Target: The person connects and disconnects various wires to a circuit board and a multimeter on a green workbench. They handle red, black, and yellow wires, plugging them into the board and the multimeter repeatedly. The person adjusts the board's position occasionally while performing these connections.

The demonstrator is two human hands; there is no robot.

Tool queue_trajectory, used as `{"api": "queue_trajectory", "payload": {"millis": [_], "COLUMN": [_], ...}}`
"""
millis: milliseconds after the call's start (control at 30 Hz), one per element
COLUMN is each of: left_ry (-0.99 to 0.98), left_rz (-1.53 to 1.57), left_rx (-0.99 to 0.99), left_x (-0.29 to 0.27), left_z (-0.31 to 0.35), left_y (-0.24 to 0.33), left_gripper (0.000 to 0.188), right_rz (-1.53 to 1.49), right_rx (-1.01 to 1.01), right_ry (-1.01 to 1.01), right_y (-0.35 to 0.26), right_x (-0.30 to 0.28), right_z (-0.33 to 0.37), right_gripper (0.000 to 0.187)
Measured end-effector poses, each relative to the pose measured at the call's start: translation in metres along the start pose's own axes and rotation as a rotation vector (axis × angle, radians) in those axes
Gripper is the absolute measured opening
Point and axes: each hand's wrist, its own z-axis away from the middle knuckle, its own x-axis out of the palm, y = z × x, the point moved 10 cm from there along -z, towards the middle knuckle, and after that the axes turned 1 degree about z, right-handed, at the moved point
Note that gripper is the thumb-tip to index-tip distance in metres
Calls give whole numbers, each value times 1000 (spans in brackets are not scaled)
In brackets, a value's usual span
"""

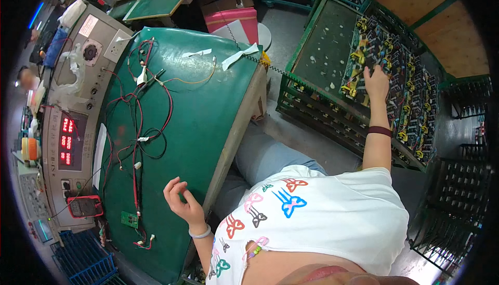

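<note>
We find the right hand (378, 83) among circuit boards (404, 80) at two o'clock, its grip unconfirmable, the left hand (184, 203) loosely curled, empty, at seven, and judge careless pulling could snag components, boards being crowded.

Right hand's (377, 83) grip on circuit boards (357, 56) unclear. Distant person (28, 79) blurred. Blue rack (93, 268) cut off below.

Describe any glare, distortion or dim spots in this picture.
Head view: pale glare washes the upper end of the green mat, with a faint red glow near the red display; head view: the grey console bows near the dark rim; head view: the right-hand racks look dim, detail hard to make out.
</note>
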Motion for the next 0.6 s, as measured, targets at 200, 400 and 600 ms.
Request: {"api": "queue_trajectory", "payload": {"millis": [200, 400, 600], "left_ry": [41, 109, 193], "left_rz": [36, 20, -46], "left_rx": [-24, -42, -127], "left_x": [-8, -18, -55], "left_z": [2, 9, 31], "left_y": [-1, 16, 16], "left_gripper": [16, 25, 20], "right_rz": [-182, -765, -1172], "right_rx": [-314, -531, -827], "right_ry": [660, 624, 108], "right_y": [-84, -225, -366], "right_x": [-134, -219, -225], "right_z": [-1, 34, 117], "right_gripper": [38, 30, 28]}}
